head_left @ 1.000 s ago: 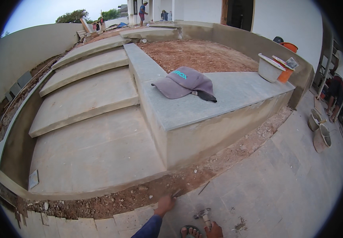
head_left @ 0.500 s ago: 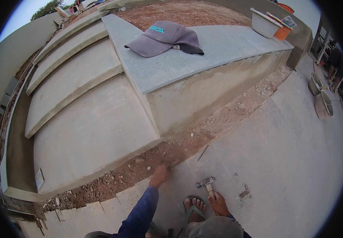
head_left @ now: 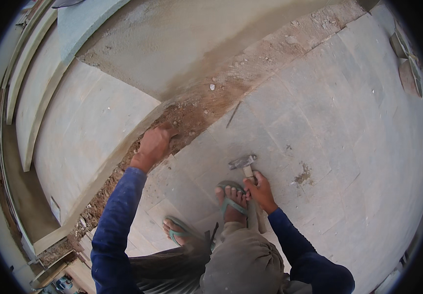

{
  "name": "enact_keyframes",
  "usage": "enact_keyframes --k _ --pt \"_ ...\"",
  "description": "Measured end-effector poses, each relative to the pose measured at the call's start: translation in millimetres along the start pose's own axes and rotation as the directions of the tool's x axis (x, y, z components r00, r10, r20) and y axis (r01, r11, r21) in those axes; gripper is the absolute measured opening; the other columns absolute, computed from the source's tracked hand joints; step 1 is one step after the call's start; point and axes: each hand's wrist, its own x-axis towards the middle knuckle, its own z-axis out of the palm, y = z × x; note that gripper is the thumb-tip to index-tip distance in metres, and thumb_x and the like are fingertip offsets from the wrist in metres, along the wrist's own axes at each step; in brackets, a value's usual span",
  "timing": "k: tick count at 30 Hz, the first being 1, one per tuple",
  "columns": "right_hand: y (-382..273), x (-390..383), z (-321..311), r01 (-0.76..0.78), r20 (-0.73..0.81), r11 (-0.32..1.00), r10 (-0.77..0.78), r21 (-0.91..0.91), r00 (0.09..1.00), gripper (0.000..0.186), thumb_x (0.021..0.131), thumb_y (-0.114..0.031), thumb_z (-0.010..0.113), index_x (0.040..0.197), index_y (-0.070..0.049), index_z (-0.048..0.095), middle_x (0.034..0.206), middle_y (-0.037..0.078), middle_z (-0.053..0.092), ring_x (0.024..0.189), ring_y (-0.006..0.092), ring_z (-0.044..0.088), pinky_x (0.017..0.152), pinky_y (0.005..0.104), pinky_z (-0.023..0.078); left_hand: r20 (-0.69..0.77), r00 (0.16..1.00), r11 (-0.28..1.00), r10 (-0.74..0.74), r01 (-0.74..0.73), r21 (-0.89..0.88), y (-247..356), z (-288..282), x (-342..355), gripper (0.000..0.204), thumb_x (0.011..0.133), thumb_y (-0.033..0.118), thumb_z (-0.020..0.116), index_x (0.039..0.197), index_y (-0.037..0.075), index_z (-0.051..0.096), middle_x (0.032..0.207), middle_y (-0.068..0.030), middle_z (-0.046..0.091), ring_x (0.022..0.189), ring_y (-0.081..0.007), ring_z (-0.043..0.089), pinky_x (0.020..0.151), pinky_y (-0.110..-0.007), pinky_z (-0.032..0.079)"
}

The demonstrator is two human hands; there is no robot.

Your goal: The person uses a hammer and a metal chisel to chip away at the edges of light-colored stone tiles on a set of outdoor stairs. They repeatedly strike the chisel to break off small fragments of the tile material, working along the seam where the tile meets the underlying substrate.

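Observation:
My right hand (head_left: 261,192) grips the short wooden handle of a hammer (head_left: 242,162). Its grey metal head points away from me, just above the paved floor and beyond my right foot. My left hand (head_left: 153,146) reaches over the strip of reddish soil (head_left: 192,115) between the step and the paving. Its fingers are curled downward close to the soil, and whatever they hold is hidden. A thin dark rod (head_left: 233,114) lies on the paving at the soil's edge, ahead of the hammer.
A pale step (head_left: 104,105) and a rendered wall (head_left: 172,39) border the soil. My sandalled feet stand on the paving (head_left: 314,127), which bears a dark stain (head_left: 303,173). Buckets (head_left: 410,76) stand at the far right.
The view has tilted down, so the cap has nearly left the frame. My left hand now bends lower over the soil; the thin item seen at its fingers before no longer shows.

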Motion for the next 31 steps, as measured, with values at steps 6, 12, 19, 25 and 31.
enact_keyframes --k 6,12,19,25,31 --pt "-8.7 5.6 -4.1 0.067 0.047 0.986 -0.06 -0.152 0.997 0.059 0.092 -0.03 0.071 0.129 0.011 0.051 0.075 0.007 0.069 0.059 0.0098 0.064 0.054 0.0261 0.053 0.021 0.999 0.905 0.049 -0.053 0.421 -1.4 31.6 46.6 0.027 0.086 0.008 0.064 0.112 0.013 0.071 0.113 -0.012 0.064 0.115 -0.0289 0.062 0.097 -0.044 0.051" --pt "-9.8 5.1 -10.9 0.081 0.073 0.989 -0.072 -0.127 0.995 0.055 0.092 -0.029 0.071 0.125 0.01 0.052 0.075 0.008 0.069 0.059 0.0117 0.066 0.055 0.0283 0.053 0.072 0.995 0.888 -0.069 0.029 0.458 8.4 55.3 77.9 0.035 0.086 0.007 0.064 0.12 0.009 0.065 0.118 -0.0169 0.063 0.114 -0.0337 0.064 0.091 -0.047 0.055" --pt "-10.0 2.3 -9.5 0.138 0.069 0.984 -0.13 -0.115 0.989 0.05 0.092 -0.028 0.072 0.122 0.008 0.054 0.075 0.01 0.071 0.06 0.0142 0.068 0.057 0.0301 0.054 -0.11 0.956 0.949 -0.27 0.284 0.136 6.9 52.2 74.6 0.043 0.085 0.018 0.072 0.124 0.007 0.059 0.123 -0.0215 0.062 0.1 -0.0421 0.068 0.084 -0.051 0.056" --pt "-8.8 -0.5 -10.5 0.153 0.053 0.972 -0.146 -0.179 0.988 0.048 0.092 -0.028 0.072 0.12 0.008 0.056 0.075 0.011 0.071 0.06 0.013 0.067 0.058 0.031 0.054 -0.108 0.957 0.963 -0.268 0.267 -0.029 51.4 29.7 114.7 0.039 0.086 0.023 0.076 0.118 0.006 0.061 0.103 -0.0161 0.071 0.088 -0.0375 0.071 0.077 -0.046 0.057" --pt "1.7 4.8 -10.1 0.138 0.05 0.99 -0.135 -0.04 0.989 0.055 0.09 -0.028 0.075 0.125 0.007 0.054 0.078 0.012 0.073 0.061 0.0139 0.069 0.061 0.0309 0.054 0.029 0.973 0.942 -0.23 0.23 -0.242 89.9 58.7 173.6 0.048 0.082 0.04 0.082 0.116 0.009 0.066 0.095 -0.0167 0.074 0.089 -0.0313 0.073 0.079 -0.044 0.056"
